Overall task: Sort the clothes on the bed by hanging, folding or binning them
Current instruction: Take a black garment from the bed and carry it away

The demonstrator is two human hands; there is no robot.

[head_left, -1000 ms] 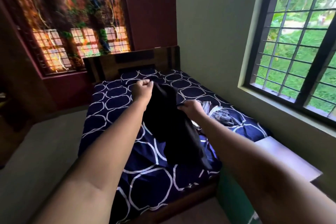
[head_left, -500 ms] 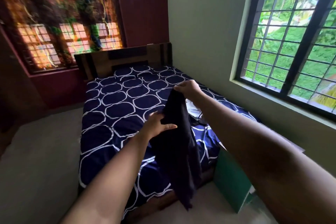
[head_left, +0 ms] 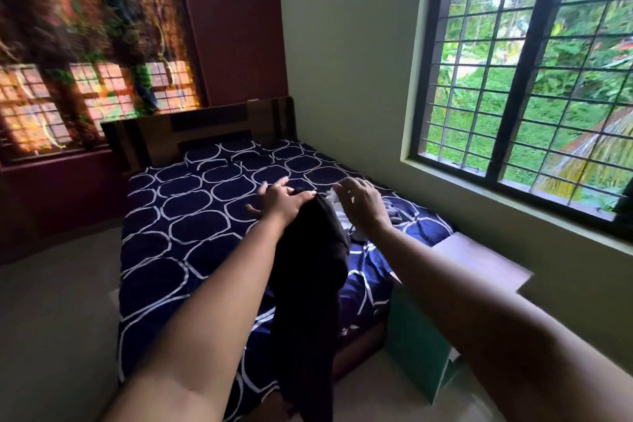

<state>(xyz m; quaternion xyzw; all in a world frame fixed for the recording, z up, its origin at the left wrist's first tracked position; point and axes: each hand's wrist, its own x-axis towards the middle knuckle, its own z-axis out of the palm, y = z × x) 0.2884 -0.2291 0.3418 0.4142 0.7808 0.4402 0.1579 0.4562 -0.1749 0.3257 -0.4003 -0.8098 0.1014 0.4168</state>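
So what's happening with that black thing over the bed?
A person is sorting clothes at the bed. A black garment hangs down from the left hand, whose fingers are spread, with the thumb lying across the top of the cloth. The right hand is open beside it and holds nothing. A few light and grey clothes lie on the bed just past the hands, and a green box stands on the floor by the bed's corner.
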